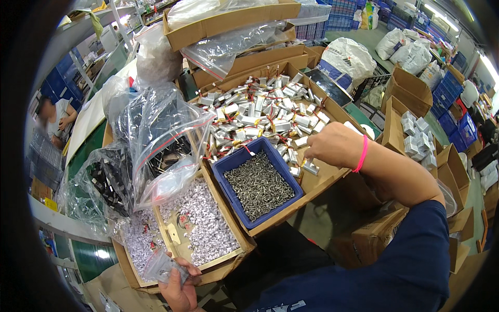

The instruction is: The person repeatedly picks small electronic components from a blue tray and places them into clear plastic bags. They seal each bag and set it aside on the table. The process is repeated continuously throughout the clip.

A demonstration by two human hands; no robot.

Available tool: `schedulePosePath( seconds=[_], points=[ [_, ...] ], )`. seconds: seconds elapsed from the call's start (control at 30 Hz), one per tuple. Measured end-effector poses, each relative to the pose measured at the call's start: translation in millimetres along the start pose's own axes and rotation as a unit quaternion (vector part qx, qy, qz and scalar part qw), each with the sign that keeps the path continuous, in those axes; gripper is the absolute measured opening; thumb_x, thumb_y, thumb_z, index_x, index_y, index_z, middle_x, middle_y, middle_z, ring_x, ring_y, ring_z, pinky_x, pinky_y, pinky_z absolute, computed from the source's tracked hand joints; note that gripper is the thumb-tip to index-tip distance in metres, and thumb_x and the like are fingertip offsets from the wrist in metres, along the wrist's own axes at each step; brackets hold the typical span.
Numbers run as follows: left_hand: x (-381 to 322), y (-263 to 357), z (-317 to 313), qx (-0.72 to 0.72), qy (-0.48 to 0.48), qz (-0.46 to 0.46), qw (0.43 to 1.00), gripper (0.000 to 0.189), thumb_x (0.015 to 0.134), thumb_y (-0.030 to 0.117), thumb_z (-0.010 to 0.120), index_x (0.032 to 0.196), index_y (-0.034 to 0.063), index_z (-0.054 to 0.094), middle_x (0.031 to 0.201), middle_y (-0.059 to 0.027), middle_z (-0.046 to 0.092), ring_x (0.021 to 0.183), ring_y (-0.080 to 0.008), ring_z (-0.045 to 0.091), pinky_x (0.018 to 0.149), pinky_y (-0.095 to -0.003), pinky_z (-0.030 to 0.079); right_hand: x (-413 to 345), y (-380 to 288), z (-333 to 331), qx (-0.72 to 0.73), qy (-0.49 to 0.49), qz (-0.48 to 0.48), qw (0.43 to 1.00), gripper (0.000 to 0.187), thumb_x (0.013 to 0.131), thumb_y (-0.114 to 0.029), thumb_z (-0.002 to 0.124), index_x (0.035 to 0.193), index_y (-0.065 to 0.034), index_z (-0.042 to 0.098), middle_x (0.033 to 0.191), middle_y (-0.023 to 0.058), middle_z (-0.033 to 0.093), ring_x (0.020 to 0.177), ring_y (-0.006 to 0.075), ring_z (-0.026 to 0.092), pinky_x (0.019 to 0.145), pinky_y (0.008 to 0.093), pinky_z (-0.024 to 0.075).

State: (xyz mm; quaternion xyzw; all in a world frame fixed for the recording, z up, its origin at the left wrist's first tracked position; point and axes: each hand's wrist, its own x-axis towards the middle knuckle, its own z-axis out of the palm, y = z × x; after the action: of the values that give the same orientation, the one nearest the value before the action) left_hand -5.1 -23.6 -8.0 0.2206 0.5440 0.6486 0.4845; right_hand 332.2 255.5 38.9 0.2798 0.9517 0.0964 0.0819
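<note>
My left hand grips a small clear zip bag at the near edge of a tray of small white parts. My right hand, with a pink band at the wrist, is over the right side of a cardboard box of silver pouch battery cells with red wires. Its fingertips are at a silver cell, their grip partly hidden. Between the hands, a blue plastic bin holds many small metal screws or pins.
Clear plastic bags, one with black parts, lie left of the battery box. Stacked cardboard trays stand behind it. Open cartons, one with white boxes, are at right. A person sits at far left.
</note>
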Motion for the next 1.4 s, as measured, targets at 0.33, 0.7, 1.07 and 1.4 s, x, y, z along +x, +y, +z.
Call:
schedulePosePath(
  seconds=[0.33,0.7,1.07,1.4],
  points=[
    [0,-1,-10,-0.015,-0.027,0.008,0.999,0.030,0.095,0.020,0.046,0.111,-0.0031,0.054,0.089,-0.0119,0.061,0.081,-0.0219,0.059,0.070,-0.0310,0.048,-19,-3,11,0.229,-0.044,0.101,0.967,0.024,0.078,-0.017,0.062,0.101,-0.0081,0.062,0.079,0.0135,0.065,0.075,0.0328,0.062,0.070,0.0397,0.0499],
    [-4,1,-10,0.003,-0.023,0.026,0.999,0.030,0.092,0.018,0.051,0.112,-0.0040,0.054,0.090,-0.0146,0.061,0.080,-0.0236,0.059,0.072,-0.0343,0.049,1,-13,25,0.339,-0.009,0.241,0.909,0.042,0.073,-0.034,0.072,0.098,-0.0014,0.062,0.081,0.0172,0.066,0.079,0.0321,0.064,0.071,0.0379,0.0502],
    [15,-1,-7,-0.049,-0.121,0.145,0.981,0.099,0.070,0.078,0.050,0.135,0.0041,0.038,0.101,-0.0160,0.061,0.088,-0.0256,0.059,0.080,-0.0392,0.047,-4,-29,26,0.255,-0.014,0.239,0.937,0.031,0.067,-0.024,0.068,0.094,-0.0103,0.062,0.082,0.0144,0.064,0.078,0.0343,0.062,0.069,0.0426,0.0487],
    [15,10,-8,-0.084,-0.156,0.160,0.971,0.097,0.080,0.077,0.029,0.135,-0.0029,0.035,0.108,-0.0157,0.058,0.088,-0.0187,0.055,0.086,-0.0357,0.044,-13,-23,35,0.370,-0.016,0.266,0.890,0.027,0.060,-0.018,0.077,0.075,0.0008,0.064,0.062,0.0158,0.059,0.055,0.0289,0.060,0.054,0.0363,0.0452]
  ],
)
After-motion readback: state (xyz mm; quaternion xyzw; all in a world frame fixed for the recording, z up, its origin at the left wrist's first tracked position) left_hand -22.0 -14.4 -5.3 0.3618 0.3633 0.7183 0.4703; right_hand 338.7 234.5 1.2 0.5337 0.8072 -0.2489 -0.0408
